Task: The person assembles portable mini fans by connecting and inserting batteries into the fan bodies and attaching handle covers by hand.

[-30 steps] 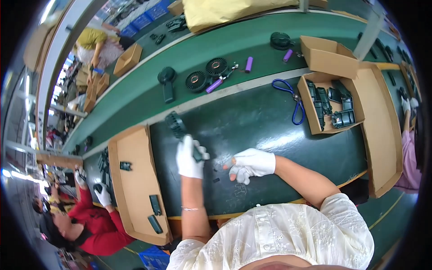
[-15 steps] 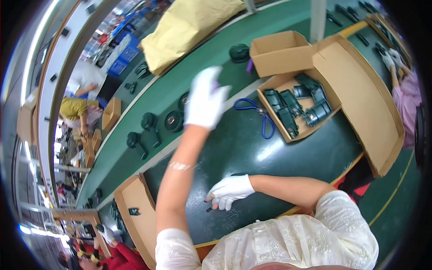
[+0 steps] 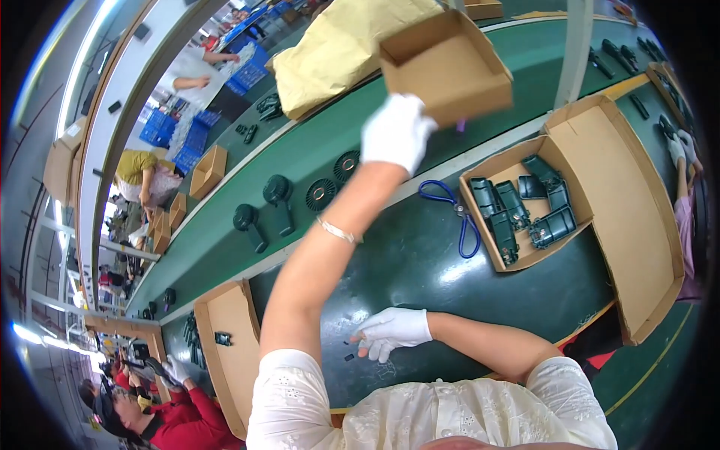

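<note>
My left hand [image 3: 395, 137], in a white glove, reaches far over the bench and grips the near edge of a tilted, empty cardboard box [image 3: 450, 71] above the green belt. My fingers there are partly hidden by the hand itself. Low over the dark bench top, my right hand [image 3: 394, 330] is gloved too, its bare fingertips curled together. A tiny black piece [image 3: 347, 343] shows at those fingertips, though I cannot make out its kind. Another small black piece [image 3: 349, 358] lies on the bench just below.
Blue-handled snips [image 3: 466, 225] lie beside an open carton [image 3: 501, 264] of dark green plastic housings [image 3: 553, 227]. Handheld fans [image 3: 278, 199] rest on the belt [image 3: 217, 259]. A shallow carton [image 3: 225, 375] sits at left, an upright post [image 3: 576, 52] at right. Co-workers sit on both sides.
My left hand has reached the cardboard box, taken hold of it and shifted it left and away, tilting it. My right hand stays nearly in place. The whole view has shifted a little.
</note>
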A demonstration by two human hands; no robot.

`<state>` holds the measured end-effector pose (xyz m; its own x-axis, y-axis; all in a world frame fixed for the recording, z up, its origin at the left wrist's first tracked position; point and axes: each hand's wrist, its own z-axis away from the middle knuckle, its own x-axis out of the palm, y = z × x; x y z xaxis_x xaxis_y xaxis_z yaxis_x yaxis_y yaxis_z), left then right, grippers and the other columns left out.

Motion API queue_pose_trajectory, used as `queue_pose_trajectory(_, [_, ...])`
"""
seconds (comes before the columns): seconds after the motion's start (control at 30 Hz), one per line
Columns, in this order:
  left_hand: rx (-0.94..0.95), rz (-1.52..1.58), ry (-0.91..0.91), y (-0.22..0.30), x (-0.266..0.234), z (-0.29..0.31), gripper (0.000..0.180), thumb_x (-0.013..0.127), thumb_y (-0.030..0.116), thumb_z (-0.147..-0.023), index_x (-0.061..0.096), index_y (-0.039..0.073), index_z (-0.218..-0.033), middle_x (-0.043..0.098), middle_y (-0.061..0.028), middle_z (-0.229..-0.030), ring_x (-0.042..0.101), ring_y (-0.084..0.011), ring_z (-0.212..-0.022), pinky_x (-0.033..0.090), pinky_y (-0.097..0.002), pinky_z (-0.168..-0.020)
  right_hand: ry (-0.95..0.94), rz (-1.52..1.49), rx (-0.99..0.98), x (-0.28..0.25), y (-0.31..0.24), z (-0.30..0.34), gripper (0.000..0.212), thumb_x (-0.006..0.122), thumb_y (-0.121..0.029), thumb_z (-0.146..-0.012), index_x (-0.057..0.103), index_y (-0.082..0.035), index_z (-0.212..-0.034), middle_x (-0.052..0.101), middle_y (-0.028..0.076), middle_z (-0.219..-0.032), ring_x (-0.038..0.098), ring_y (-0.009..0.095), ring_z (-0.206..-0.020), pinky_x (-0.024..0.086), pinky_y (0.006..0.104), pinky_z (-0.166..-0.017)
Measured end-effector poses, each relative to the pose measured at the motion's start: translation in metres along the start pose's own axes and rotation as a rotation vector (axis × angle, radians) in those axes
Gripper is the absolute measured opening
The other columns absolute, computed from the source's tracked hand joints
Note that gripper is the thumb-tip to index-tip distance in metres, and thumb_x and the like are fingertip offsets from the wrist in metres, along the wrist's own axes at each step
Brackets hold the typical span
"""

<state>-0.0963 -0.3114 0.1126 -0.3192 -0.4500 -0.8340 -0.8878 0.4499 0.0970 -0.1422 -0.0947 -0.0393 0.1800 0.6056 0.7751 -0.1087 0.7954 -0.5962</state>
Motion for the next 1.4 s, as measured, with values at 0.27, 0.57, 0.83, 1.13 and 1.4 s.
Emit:
queue_pose_trajectory(0.27, [-0.485, -0.177, -0.041, -0.178, -0.079, -0.038, 0.073, 0.069, 0.039, -0.083, 0.045, 0.003, -0.142, 0.048, -0.0252, -0.143, 0.053, -0.0389, -0.126, 0.044, -0.0428, -0.104, -0.027, -0.007, -0.004, 0.000, -0.006, -0.005, 0.043, 0.055, -0.026, -0.102, 0.053, 0.001, -0.134, 0.066, 0.018, -0.111, 0.065, 0.021, -0.089, 0.056, 0.0351, -0.077])
queue_pose_trajectory(0.57, [-0.543, 0.029, -0.592, -0.147, -0.008, 0.132, 0.104, 0.078, 0.057, -0.069, 0.036, 0.007, -0.150, 0.038, -0.0242, -0.150, 0.039, -0.0395, -0.138, 0.035, -0.0428, -0.115, -0.019, -0.001, 0.053, 0.004, -0.002, -0.004, 0.040, 0.056, -0.025, -0.101, 0.054, 0.002, -0.131, 0.065, 0.017, -0.108, 0.065, 0.022, -0.090, 0.056, 0.0345, -0.075])
queue_pose_trajectory(0.83, [-0.448, 0.174, -0.053, -0.085, -0.085, 0.190, 0.094, 0.082, 0.035, -0.072, 0.036, 0.002, -0.146, 0.041, -0.0247, -0.143, 0.044, -0.0395, -0.132, 0.038, -0.0431, -0.111, 0.002, 0.041, -0.002, 0.011, -0.007, -0.001, 0.037, 0.059, -0.023, -0.100, 0.056, 0.000, -0.129, 0.067, 0.014, -0.107, 0.066, 0.019, -0.087, 0.056, 0.0325, -0.075])
queue_pose_trajectory(1.13, [-0.426, 0.081, -0.166, 0.004, -0.167, 0.316, 0.087, 0.082, 0.028, -0.069, 0.042, 0.004, -0.142, 0.045, -0.0211, -0.140, 0.043, -0.0417, -0.128, 0.037, -0.0473, -0.110, 0.598, 0.309, -0.534, 0.020, -0.015, 0.015, 0.027, 0.063, -0.016, -0.092, 0.060, 0.001, -0.112, 0.064, 0.011, -0.087, 0.063, 0.017, -0.075, 0.053, 0.0278, -0.066])
queue_pose_trajectory(1.4, [-0.354, 0.216, -0.221, 0.044, -0.176, 0.367, 0.080, 0.083, 0.026, -0.070, 0.047, 0.003, -0.137, 0.047, -0.0206, -0.140, 0.045, -0.0428, -0.128, 0.040, -0.0477, -0.109, 0.463, 0.996, -0.289, 0.069, 0.008, -0.011, 0.080, 0.078, -0.022, -0.079, 0.040, 0.004, -0.145, 0.059, 0.020, -0.130, 0.062, 0.025, -0.114, 0.051, 0.0350, -0.094])
